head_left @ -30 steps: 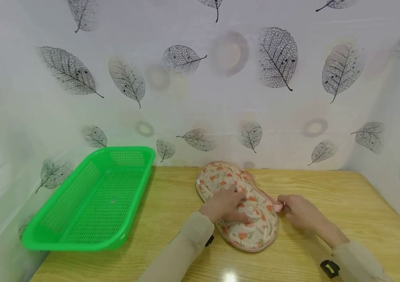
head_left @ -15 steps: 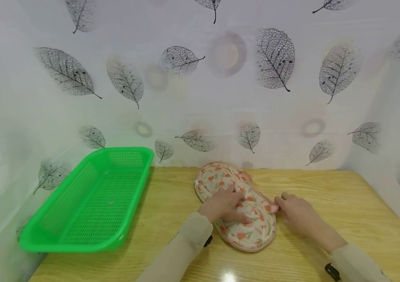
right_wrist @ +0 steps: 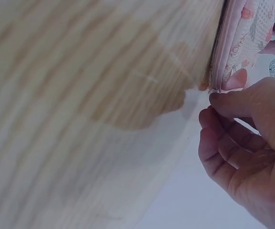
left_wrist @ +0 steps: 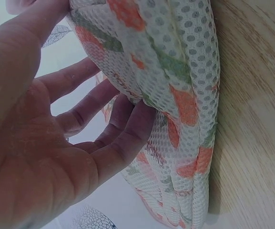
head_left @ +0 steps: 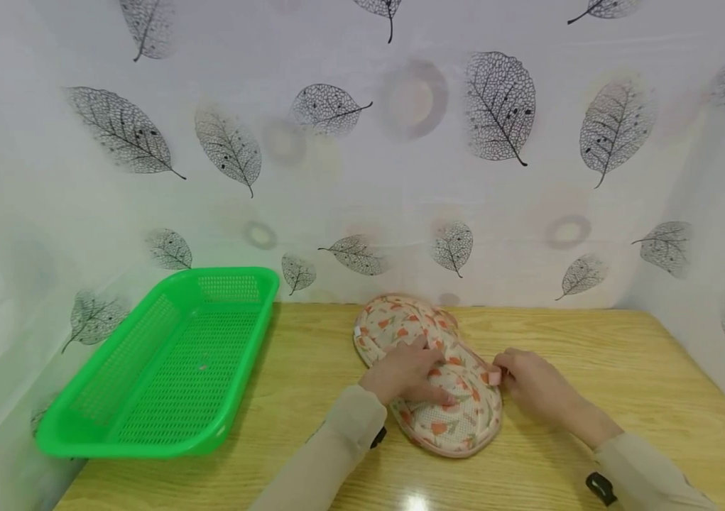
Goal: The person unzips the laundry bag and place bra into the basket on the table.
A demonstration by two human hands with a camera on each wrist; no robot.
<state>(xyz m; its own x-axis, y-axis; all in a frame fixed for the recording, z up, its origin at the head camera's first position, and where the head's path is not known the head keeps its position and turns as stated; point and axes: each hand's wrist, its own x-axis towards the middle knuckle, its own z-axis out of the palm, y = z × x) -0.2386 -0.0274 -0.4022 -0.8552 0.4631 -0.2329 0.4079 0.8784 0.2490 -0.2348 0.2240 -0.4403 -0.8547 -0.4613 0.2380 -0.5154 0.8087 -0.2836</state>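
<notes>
The right hand (head_left: pixel 537 387) has thumb and forefinger brought together in a pinch at the right edge of the floral pad (head_left: pixel 471 401), just beside a small pink tab (head_left: pixel 494 377); exactly what lies between the fingertips is too small to tell. The right wrist view shows that pinch at the end of the pad's pink edging (right_wrist: pixel 229 40), with the other fingers bent in toward the palm. The left hand (head_left: pixel 403 372) lies across the middle of the pad with its fingers and thumb spread apart, touching the cloth rather than gripping it. In the left wrist view, its fingertips meet the white mesh, printed with orange flowers and green leaves, along a hollow in the padding. The pad rests on the wooden table (head_left: pixel 618 369), narrowed at the middle between two rounded ends, and slants from near the back edge toward the person; a little white label (head_left: pixel 358 331) shows at its far left side. Pale sleeves (head_left: pixel 349 424) cover both forearms, and a dark band shows by each wrist. To the left, well apart from the pad, stands a green plastic basket (head_left: pixel 243 383) with slotted sides. Behind the table hangs a whitish sheet (head_left: pixel 362 191) printed with dark leaf skeletons and faint rings.
</notes>
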